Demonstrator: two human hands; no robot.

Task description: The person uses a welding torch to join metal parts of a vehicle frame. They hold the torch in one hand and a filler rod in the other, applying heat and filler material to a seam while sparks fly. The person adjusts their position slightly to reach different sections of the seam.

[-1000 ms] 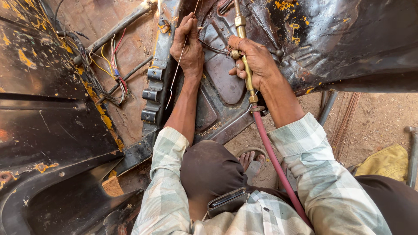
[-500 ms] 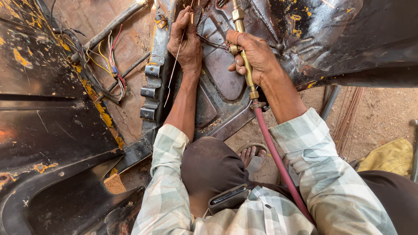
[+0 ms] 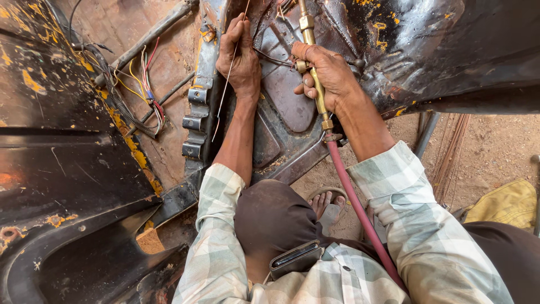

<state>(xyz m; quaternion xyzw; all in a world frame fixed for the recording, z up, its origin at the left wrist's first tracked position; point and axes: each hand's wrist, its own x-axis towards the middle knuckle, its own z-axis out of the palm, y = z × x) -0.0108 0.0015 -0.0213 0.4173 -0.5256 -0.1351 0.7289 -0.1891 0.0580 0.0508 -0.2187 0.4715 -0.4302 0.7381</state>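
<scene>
Far left you've got the black body panel (image 3: 62, 169), scuffed w/ yellow patches, and just right of it a bundle of loose wires (image 3: 138, 84) (yellow, red, black) hanging over the rusty brown sheet. Next over is the grey bracket strip (image 3: 197, 121) w/ its row of square slots.

Then your left hand (image 3: 241, 56): fingers closed around the thin filler rod (image 3: 228, 79), knuckles resting against the dark metal. The rod runs from up past the top of frame down to about the bracket strip, so most of it's sticking out below your grip. Looks like thin wire, so prob light but whippy. I'd say pinch it nearer the working end if the tip wanders, tbh.

Middle is the dented dark floor pan (image 3: 287, 107) both hands are working over.

Your right hand (image 3: 326, 76) is wrapped tight on the brass torch (image 3: 315, 84), fingers clamped around the tube, thumb side up. Torch tip is cut off at the top, can't tell if it's lit. Brass body should be stiff and a bit heavy, and the red hose (image 3: 360, 214) trailing back past your sleeve will likely drag on it, so holding mid-handle like you are seems right imo.

Further right: a bare foot in a sandal (image 3: 326, 205) on the dirt, a bunch of thin rods (image 3: 450, 157) lying there, and a yellow cloth (image 3: 500, 205) at the edge.
</scene>
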